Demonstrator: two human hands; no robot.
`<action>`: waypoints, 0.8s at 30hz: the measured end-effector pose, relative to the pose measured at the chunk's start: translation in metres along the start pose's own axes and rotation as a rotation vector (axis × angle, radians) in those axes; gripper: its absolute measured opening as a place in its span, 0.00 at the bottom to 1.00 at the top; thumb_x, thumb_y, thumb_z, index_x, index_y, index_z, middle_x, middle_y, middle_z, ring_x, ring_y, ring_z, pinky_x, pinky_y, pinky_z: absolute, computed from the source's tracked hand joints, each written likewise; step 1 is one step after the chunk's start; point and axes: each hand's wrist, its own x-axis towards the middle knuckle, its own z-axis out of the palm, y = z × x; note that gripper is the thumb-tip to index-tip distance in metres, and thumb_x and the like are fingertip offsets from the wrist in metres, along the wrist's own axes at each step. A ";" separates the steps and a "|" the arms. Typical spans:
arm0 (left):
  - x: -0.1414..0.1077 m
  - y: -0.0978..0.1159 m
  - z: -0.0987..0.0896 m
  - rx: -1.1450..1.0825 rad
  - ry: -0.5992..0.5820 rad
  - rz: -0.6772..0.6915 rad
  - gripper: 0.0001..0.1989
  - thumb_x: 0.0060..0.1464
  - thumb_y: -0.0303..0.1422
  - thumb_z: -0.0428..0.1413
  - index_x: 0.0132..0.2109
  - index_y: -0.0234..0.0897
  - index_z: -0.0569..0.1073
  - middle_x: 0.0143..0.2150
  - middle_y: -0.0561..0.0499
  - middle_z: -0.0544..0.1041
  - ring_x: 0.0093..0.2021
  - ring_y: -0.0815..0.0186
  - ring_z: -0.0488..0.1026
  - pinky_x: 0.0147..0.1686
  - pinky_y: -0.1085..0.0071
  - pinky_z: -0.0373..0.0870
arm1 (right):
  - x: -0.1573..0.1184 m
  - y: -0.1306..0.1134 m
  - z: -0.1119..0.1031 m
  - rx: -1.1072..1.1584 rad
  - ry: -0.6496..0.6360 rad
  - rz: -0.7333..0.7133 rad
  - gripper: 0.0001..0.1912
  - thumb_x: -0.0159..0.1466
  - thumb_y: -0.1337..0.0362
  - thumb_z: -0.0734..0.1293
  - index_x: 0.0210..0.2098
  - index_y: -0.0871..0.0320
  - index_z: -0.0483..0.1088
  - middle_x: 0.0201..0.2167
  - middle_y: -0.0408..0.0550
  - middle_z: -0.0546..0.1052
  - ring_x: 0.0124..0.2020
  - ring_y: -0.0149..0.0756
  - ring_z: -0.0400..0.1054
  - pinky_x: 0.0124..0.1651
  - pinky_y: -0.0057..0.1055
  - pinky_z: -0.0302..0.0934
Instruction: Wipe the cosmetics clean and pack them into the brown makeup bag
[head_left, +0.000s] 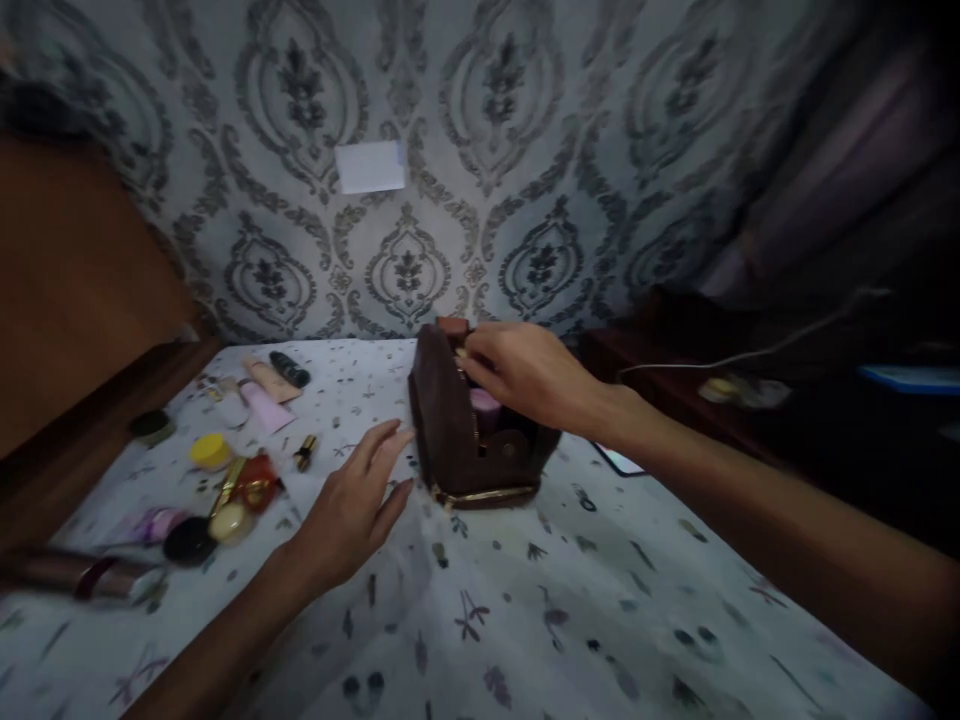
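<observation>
Overhead, so to speak, the patterned grey wallpaper [480, 150] fills the back of the view, with a small white card [370, 166] stuck on it. Below it spreads the counter [570, 600], covered by a pale cloth printed with small flowers. A brown wooden panel [67, 290] stands along the left edge, and dark furniture with a thin white cable [757, 352] lies to the right.

Near the middle of the counter stands a dark brown pouch [450, 440], upright and open at the top, with a gold-coloured trim along its base. A pink-capped item [484, 404] shows inside the opening, and a reddish-brown cap [453, 326] sticks up at its far rim.

The right hand [525, 375] reaches over the pouch from the right, its fingers curled down at the mouth; whether they grip anything there cannot be told. The left hand [352, 510] lies open and empty with fingers spread, its fingertips just beside the near left side of the pouch.

Further left, cosmetics are scattered on the cloth: a metallic tube [82, 577] at the edge, a pink sachet [264, 408], a black tube [289, 369], a yellow cap [210, 450], a red compact [256, 482], a black round lid [187, 540] and a small gold lipstick [304, 452].
</observation>
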 end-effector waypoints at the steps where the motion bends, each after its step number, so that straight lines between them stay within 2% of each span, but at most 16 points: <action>1: -0.006 -0.004 -0.002 0.022 -0.007 0.005 0.17 0.66 0.32 0.47 0.60 0.41 0.65 0.65 0.38 0.63 0.62 0.55 0.68 0.55 0.57 0.72 | -0.005 -0.010 0.001 0.019 0.081 -0.007 0.15 0.68 0.64 0.60 0.27 0.60 0.69 0.27 0.48 0.73 0.28 0.34 0.65 0.30 0.30 0.47; 4: -0.020 -0.018 -0.007 0.083 -0.026 0.001 0.10 0.66 0.31 0.47 0.48 0.38 0.71 0.61 0.39 0.68 0.59 0.56 0.70 0.55 0.57 0.72 | -0.019 -0.042 0.013 0.172 0.271 -0.179 0.18 0.68 0.64 0.60 0.22 0.58 0.64 0.21 0.43 0.68 0.22 0.30 0.60 0.28 0.30 0.47; 7: -0.027 -0.033 -0.014 0.129 -0.055 -0.042 0.09 0.66 0.31 0.47 0.46 0.37 0.72 0.57 0.40 0.71 0.57 0.57 0.70 0.55 0.58 0.71 | -0.025 -0.077 0.035 0.367 0.314 -0.363 0.19 0.69 0.67 0.60 0.20 0.58 0.62 0.18 0.40 0.64 0.20 0.27 0.59 0.27 0.28 0.47; 10: -0.031 -0.046 -0.018 0.164 -0.090 -0.084 0.09 0.65 0.30 0.48 0.46 0.36 0.72 0.53 0.41 0.73 0.53 0.57 0.71 0.52 0.59 0.72 | -0.020 -0.109 0.058 0.517 0.200 -0.370 0.17 0.68 0.68 0.60 0.22 0.58 0.64 0.21 0.41 0.67 0.21 0.27 0.61 0.27 0.27 0.50; 13: -0.035 -0.059 -0.012 0.167 -0.109 -0.120 0.09 0.62 0.28 0.50 0.46 0.35 0.72 0.48 0.43 0.75 0.49 0.58 0.72 0.49 0.62 0.72 | 0.001 -0.132 0.079 0.604 0.025 -0.233 0.11 0.66 0.68 0.62 0.26 0.59 0.68 0.25 0.44 0.72 0.26 0.30 0.66 0.30 0.27 0.54; 16: -0.040 -0.070 0.000 0.170 -0.116 -0.130 0.09 0.60 0.27 0.51 0.44 0.35 0.74 0.45 0.43 0.77 0.48 0.58 0.73 0.48 0.61 0.72 | 0.038 -0.148 0.102 0.650 -0.085 -0.102 0.07 0.64 0.67 0.62 0.33 0.59 0.72 0.31 0.47 0.77 0.33 0.34 0.70 0.37 0.28 0.58; 19: -0.045 -0.077 0.010 0.170 -0.105 -0.125 0.09 0.61 0.29 0.51 0.42 0.34 0.76 0.45 0.42 0.78 0.49 0.55 0.73 0.51 0.57 0.70 | 0.079 -0.163 0.128 0.700 -0.190 -0.003 0.09 0.64 0.66 0.63 0.40 0.60 0.74 0.36 0.49 0.79 0.36 0.35 0.72 0.41 0.30 0.61; 21: -0.046 -0.079 0.012 0.159 -0.099 -0.122 0.09 0.61 0.29 0.51 0.41 0.33 0.76 0.44 0.42 0.79 0.49 0.55 0.73 0.52 0.57 0.69 | 0.104 -0.178 0.146 0.711 -0.261 0.021 0.11 0.64 0.66 0.64 0.44 0.60 0.74 0.38 0.51 0.80 0.39 0.37 0.73 0.44 0.31 0.62; 24: -0.046 -0.082 0.011 0.137 -0.090 -0.113 0.09 0.60 0.28 0.52 0.41 0.31 0.77 0.43 0.41 0.80 0.48 0.54 0.74 0.52 0.57 0.69 | 0.131 -0.209 0.162 0.716 -0.304 -0.036 0.14 0.65 0.63 0.65 0.48 0.60 0.73 0.41 0.52 0.79 0.43 0.38 0.72 0.47 0.32 0.62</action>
